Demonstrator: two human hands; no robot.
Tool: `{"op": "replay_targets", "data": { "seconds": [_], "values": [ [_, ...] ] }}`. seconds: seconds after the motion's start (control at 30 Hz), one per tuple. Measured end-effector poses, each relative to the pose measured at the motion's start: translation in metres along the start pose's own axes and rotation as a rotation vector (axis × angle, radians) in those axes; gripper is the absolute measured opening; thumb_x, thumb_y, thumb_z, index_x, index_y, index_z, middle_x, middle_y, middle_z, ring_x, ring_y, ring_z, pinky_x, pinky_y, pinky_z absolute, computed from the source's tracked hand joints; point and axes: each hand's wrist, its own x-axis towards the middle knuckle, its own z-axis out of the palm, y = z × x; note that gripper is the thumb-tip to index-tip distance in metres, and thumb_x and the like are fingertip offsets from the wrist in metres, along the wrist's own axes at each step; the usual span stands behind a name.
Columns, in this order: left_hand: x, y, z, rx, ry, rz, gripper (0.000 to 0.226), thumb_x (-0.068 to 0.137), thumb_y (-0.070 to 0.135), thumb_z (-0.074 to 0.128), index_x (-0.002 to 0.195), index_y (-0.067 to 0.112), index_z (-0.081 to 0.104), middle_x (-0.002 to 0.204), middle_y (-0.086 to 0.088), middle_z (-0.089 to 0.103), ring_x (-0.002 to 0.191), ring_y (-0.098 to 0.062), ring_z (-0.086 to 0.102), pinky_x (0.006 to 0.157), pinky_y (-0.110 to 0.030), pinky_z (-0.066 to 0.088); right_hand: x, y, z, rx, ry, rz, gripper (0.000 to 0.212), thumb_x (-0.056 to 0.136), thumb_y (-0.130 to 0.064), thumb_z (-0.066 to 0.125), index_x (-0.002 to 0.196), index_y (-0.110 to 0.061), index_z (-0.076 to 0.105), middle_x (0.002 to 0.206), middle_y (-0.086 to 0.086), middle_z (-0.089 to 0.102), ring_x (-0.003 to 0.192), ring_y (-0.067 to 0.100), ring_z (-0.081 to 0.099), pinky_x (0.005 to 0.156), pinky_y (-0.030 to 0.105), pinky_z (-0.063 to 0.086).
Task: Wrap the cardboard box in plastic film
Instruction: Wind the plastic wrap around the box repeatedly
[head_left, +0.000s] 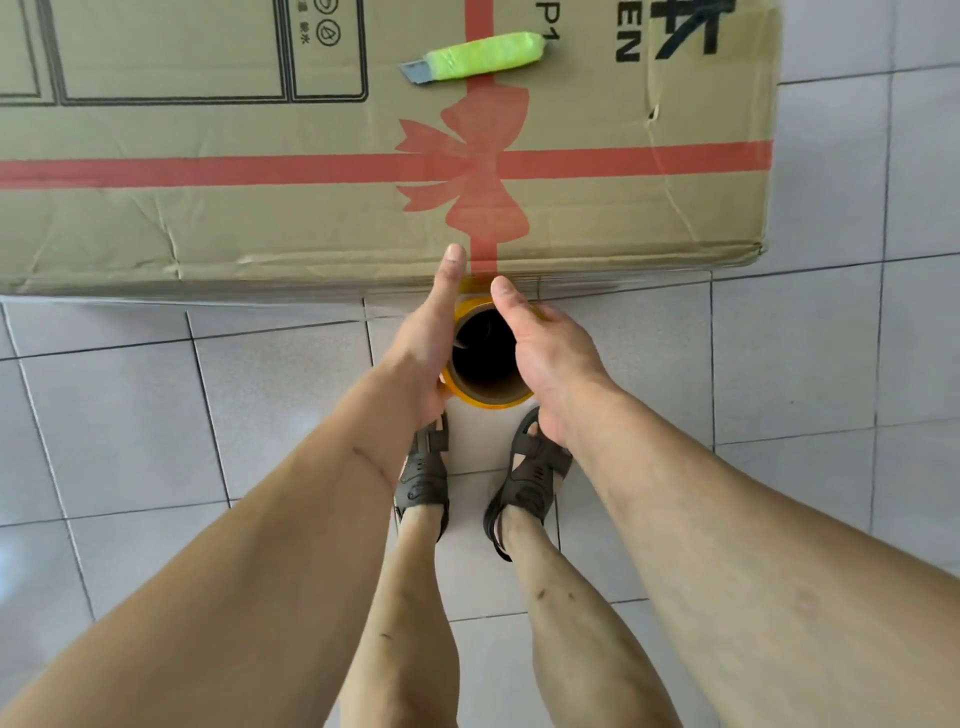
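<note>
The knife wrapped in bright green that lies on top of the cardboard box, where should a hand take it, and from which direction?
Probably take the green-wrapped utility knife by its thick wrapped handle, coming from above with the grip across its width. It lies flat on the brown cardboard box, and its bare grey blade sticks out at the left end, so keep to the middle or right end.

The box (260, 218) is matt brown cardboard, creased and dented along its near edge, printed with a flat red ribbon pattern. The film roll (488, 358) has a dull brown cardboard core rimmed in glossy yellowish plastic. The knife (483, 54) has a bright green handle and grey metal blade. The floor (805, 364) is smooth, glossy pale tile. The sandals (535, 467) look like matt brown rubber.
</note>
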Motion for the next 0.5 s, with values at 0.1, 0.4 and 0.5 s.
{"op": "replay_targets", "data": {
  "seconds": [0.1,0.4,0.5],
  "values": [
    [0.000,0.005,0.009,-0.152,-0.128,-0.061,0.110,0.090,0.098,0.031,0.133,0.006,0.074,0.122,-0.021,0.081,0.110,-0.035,0.080,0.099,-0.051,0.062,0.006,-0.004,0.001,-0.116,0.051,-0.085,0.081,0.079,-0.069,0.065,0.140,-0.017,0.051,0.132,-0.009,0.056,0.119,0.014,0.054,0.094,0.030,0.041],
    [-0.004,-0.002,0.031,-0.089,0.040,-0.039,0.095,0.089,0.091,0.054,0.141,0.013,0.069,0.124,-0.013,0.082,0.115,-0.032,0.079,0.110,-0.054,0.058,0.005,-0.002,-0.026,0.037,-0.031,0.094,0.088,0.077,-0.072,0.065,0.147,-0.025,0.040,0.147,-0.002,0.049,0.118,0.015,0.050,0.094,0.031,0.036],
    [-0.005,0.002,0.034,-0.170,-0.108,-0.086,0.108,0.090,0.096,0.036,0.135,0.005,0.071,0.122,-0.022,0.081,0.108,-0.035,0.081,0.100,-0.052,0.062,0.007,-0.006,-0.030,-0.036,-0.012,0.033,0.090,0.079,-0.068,0.067,0.150,-0.020,0.038,0.150,0.000,0.046,0.130,0.018,0.048,0.095,0.030,0.035]
  ]
}}
